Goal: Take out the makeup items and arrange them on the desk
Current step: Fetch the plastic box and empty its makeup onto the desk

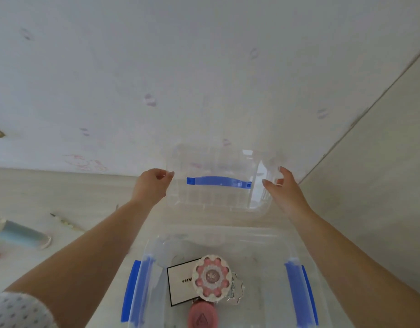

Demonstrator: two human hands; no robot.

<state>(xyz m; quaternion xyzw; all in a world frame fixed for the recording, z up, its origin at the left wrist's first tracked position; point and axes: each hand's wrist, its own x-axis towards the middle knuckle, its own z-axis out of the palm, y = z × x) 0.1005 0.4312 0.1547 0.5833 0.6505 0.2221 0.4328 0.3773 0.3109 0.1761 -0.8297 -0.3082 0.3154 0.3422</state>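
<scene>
From the head view, the left hand [154,185] and the right hand [283,189] each grip one end of a clear lid [218,183] with a blue handle [219,181], fingers curled round its edges, holding it up beyond the open box [296,297]. Inside the box lie a white card [180,281], a round pink-and-white compact [212,277] and a pink case [202,317]. On the pale surface [74,190] to the left rests a light blue tube [22,233].
</scene>
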